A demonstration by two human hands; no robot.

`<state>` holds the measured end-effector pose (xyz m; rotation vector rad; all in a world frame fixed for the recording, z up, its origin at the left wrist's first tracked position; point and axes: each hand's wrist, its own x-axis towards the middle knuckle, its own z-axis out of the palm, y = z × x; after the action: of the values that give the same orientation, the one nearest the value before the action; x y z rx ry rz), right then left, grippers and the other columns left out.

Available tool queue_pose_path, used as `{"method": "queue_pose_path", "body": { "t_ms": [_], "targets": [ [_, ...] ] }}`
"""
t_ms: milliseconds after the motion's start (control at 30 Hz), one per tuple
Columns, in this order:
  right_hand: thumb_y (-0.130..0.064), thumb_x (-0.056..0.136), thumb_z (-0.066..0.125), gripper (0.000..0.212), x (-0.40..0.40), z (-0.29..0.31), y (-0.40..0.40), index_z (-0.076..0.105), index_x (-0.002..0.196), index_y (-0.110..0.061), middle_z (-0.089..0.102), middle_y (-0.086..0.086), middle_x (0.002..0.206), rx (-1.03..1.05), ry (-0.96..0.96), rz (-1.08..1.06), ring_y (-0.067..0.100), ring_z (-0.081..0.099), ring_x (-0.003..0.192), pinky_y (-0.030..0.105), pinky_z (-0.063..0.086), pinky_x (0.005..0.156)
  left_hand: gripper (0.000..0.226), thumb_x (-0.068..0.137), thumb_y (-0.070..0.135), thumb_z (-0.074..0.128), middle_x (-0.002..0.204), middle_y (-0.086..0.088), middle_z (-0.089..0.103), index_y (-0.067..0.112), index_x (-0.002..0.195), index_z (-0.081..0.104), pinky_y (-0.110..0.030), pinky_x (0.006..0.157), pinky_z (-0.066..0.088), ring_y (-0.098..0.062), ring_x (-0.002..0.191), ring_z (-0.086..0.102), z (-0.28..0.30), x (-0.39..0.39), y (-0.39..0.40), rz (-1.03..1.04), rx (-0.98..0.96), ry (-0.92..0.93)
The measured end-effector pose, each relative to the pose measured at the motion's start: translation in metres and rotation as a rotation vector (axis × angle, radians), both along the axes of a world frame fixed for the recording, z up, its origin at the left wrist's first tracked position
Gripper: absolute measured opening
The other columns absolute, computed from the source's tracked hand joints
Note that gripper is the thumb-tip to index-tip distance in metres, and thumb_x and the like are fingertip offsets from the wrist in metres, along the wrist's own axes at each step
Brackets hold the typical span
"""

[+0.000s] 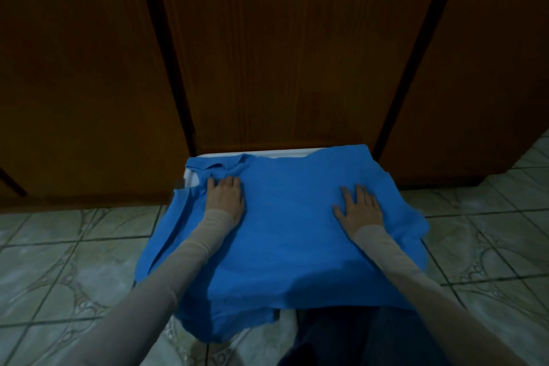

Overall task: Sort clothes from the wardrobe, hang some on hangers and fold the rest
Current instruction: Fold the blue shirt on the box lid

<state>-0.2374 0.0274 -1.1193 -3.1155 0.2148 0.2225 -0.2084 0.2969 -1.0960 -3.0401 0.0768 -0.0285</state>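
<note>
Dark brown wood-grain wardrobe doors (267, 53) fill the upper frame, split by 3 black vertical gaps. Glossy pale-green patterned floor tiles (59, 246) spread below. At lower centre a soft blue garment (285, 232) lies spread over a white hard-edged surface (282, 154), its edges drooping. The left hand (224, 196) presses flat near the rumpled collar; the right hand (359, 206) rests flat, fingers splayed.

This is a room in a home, dimly lit. Tall brown wooden wardrobe doors (267, 53) fill the wall ahead, reaching down to a floor of pale, glossy patterned tiles (74, 261). A blue garment (291, 246) lies spread over a low white surface (279, 154).
</note>
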Motion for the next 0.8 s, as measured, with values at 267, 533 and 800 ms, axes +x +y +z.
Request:
{"method": "queue_pose_path", "body": {
  "t_ms": [267, 533, 800],
  "targets": [
    [-0.024, 0.102, 0.024, 0.051, 0.011, 0.004, 0.039, 0.007, 0.15, -0.018, 0.002, 0.0, 0.157, 0.077, 0.008, 0.177, 0.015, 0.004, 0.145, 0.049, 0.005, 0.116, 0.044, 0.1, 0.024, 0.034, 0.117, -0.013, 0.059, 0.014, 0.142, 0.028, -0.043, 0.104, 0.034, -0.03, 0.111, 0.054, 0.025, 0.029, 0.029, 0.268, -0.265, 0.048],
    [-0.026, 0.101, 0.028, 0.05, 0.024, 0.014, 0.053, 0.011, 0.148, -0.02, 0.009, 0.008, 0.154, 0.029, 0.072, 0.201, 0.027, 0.012, 0.141, 0.045, 0.018, 0.114, 0.053, 0.098, 0.017, 0.04, 0.105, -0.009, 0.066, 0.02, 0.146, 0.019, -0.046, 0.108, 0.029, -0.029, 0.099, 0.061, 0.03, 0.056, 0.028, 0.16, -0.108, 0.085],
    [-0.027, 0.097, 0.038, 0.055, 0.051, 0.03, 0.041, 0.016, 0.147, -0.02, 0.018, 0.007, 0.148, 0.021, 0.125, 0.243, 0.026, 0.02, 0.137, 0.044, 0.033, 0.105, 0.027, 0.099, 0.015, 0.039, 0.113, -0.011, 0.061, 0.011, 0.124, 0.048, -0.039, 0.087, 0.046, -0.029, 0.103, 0.059, 0.027, 0.076, 0.018, 0.197, -0.2, -0.01]
  ]
}}
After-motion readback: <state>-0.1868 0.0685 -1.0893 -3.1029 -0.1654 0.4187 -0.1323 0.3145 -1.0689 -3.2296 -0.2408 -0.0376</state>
